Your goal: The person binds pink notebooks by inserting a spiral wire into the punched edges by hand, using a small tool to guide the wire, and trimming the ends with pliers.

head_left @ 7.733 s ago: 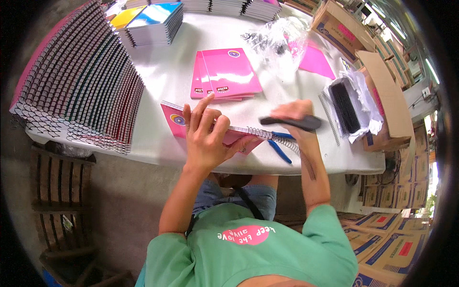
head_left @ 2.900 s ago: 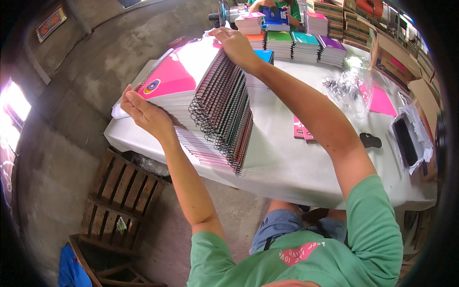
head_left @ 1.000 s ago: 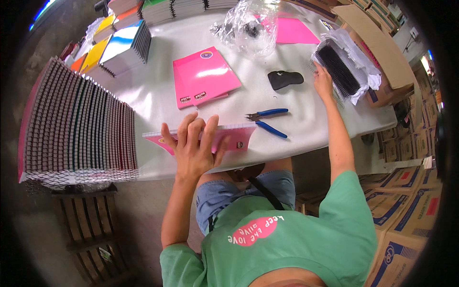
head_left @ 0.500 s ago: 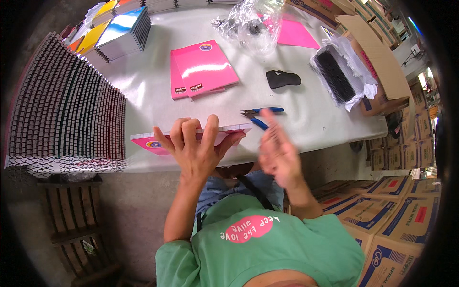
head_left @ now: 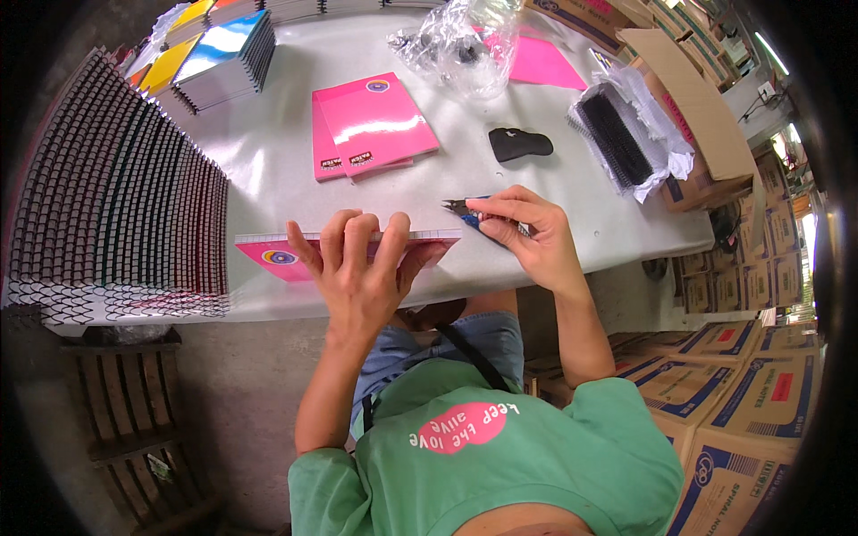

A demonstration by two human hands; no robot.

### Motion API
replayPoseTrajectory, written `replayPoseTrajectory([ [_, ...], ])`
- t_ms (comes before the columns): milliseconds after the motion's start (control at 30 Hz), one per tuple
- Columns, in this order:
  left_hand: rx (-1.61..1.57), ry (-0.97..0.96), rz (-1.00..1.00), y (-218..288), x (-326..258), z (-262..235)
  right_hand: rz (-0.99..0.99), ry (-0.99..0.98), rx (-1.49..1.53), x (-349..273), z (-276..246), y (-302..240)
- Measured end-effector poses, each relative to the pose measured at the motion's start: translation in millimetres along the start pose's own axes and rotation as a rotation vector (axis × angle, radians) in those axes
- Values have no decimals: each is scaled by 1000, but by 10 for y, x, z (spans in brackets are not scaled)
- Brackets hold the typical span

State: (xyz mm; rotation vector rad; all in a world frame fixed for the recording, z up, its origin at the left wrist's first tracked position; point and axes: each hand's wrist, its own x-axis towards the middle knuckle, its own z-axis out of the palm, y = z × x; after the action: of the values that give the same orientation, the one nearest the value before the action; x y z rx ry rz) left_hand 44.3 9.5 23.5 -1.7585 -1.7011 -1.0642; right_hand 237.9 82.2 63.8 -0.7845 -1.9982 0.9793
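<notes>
A pink notebook stands tilted on its edge near the table's front, with my left hand gripping it over its top edge, fingers bent and thumb against its side. Just to the right, my right hand is closed round the blue handles of small wire cutters; their dark jaws point left and part of the handles is hidden by the fingers. Two pink notebooks lie overlapped on the table beyond. A black pouch-like piece rests behind the cutters.
Tall stacks of spiral-bound notebooks fill the table's left side. Farther back are yellow and blue notebooks and a clear plastic bag. An open carton holds black wire coils at the right. Cartons are stacked beside me.
My right hand has moved to the wire cutters lying on the table and closed on their handles. My left hand keeps the notebook upright in nearly the same place.
</notes>
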Motion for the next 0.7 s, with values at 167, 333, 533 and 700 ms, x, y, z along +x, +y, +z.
replayPoseTrajectory([
  [167,3,-6,-19,20,30,-35,-8,-212,35,57,-32,-40],
  [333,-41,-27,-45,48,52,-36,227,-449,78,120,-135,-173],
  [533,-19,14,-28,35,24,29,-15,-241,-23,190,-158,-177],
  [700,-20,7,-40,18,-5,44,83,-428,-79,260,-217,-184],
])
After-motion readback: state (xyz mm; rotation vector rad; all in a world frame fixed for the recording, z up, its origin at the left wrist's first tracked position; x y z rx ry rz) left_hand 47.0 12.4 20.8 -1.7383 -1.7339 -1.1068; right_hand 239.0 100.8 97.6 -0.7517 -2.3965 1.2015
